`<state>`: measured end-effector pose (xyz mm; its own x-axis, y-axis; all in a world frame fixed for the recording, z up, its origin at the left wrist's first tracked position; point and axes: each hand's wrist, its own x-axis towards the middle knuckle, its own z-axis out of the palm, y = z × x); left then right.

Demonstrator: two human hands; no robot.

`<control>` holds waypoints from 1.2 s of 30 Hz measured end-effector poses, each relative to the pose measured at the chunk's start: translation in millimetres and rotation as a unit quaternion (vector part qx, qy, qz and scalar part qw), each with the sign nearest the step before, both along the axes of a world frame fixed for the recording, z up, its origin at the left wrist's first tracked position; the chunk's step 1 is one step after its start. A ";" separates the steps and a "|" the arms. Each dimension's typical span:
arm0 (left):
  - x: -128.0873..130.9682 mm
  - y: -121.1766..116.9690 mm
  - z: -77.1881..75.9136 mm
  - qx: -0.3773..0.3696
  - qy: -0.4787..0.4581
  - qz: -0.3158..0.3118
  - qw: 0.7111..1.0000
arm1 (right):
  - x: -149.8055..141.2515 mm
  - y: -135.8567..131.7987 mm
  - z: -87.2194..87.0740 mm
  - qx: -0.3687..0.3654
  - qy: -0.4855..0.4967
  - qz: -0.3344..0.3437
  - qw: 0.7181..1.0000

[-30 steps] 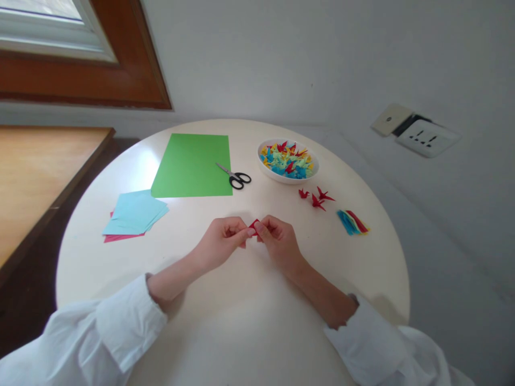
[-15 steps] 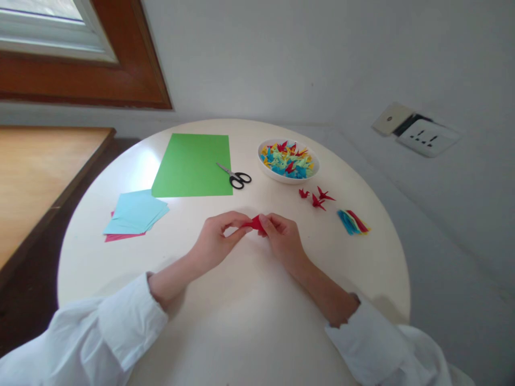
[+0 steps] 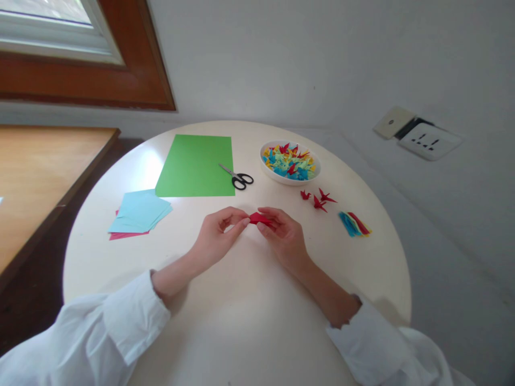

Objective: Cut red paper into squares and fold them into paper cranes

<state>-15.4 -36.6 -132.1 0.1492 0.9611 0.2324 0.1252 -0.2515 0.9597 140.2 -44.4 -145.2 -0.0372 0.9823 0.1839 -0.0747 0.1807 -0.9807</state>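
A small piece of folded red paper [image 3: 259, 219] is held over the middle of the table, between my two hands. The thumb and fingertips of my left hand [image 3: 215, 233] pinch its left end. My right hand [image 3: 287, 238] has its thumb at the near side of the paper and curled fingers around the right end, which they partly hide. Just beyond and to the right of that hand lie three red paper cranes [image 3: 319, 203].
A white bowl [image 3: 285, 181] of many-coloured paper cranes stands at the back right. Black-handled scissors [image 3: 241, 181] overlap a green sheet [image 3: 197, 166]. Light blue paper squares [image 3: 140, 212] lie left, coloured paper strips [image 3: 354, 224] right. The round white table [image 3: 241, 321] adjoins a wall.
My right thumb has slid off the top of the red paper to its near edge, and the right fingers have loosened. More of the paper shows. The view has shifted slightly.
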 end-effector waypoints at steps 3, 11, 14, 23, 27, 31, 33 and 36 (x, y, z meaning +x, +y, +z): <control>0.4 -0.4 0.7 -0.001 -0.002 -0.003 1.000 | -0.7 -0.1 -1.0 0.010 0.002 -0.001 1.000; 0.7 0.4 -1.7 0.004 0.010 0.002 1.000 | 0.0 1.0 -0.6 0.023 0.005 0.008 1.000; 0.5 0.1 -2.9 0.018 0.018 -0.007 1.000 | 1.1 1.3 -0.7 0.033 0.003 0.012 0.999; -1.6 -1.2 -5.0 0.042 0.052 -0.045 0.997 | 2.7 2.0 0.2 0.032 -0.011 0.017 0.999; -1.8 -1.3 -4.6 0.051 0.069 -0.052 0.995 | 3.2 2.4 1.0 0.035 -0.027 0.015 0.999; -1.3 -2.2 -3.6 0.053 0.073 -0.053 0.995 | 2.7 1.3 1.8 0.038 -0.041 0.016 0.998; -1.4 -2.8 -3.5 0.049 0.072 -0.051 0.995 | 1.8 0.5 1.6 0.040 -0.042 0.017 0.998; -1.6 -3.3 -4.4 0.046 0.066 -0.044 0.996 | 0.4 -0.6 1.1 0.043 -0.043 0.017 0.998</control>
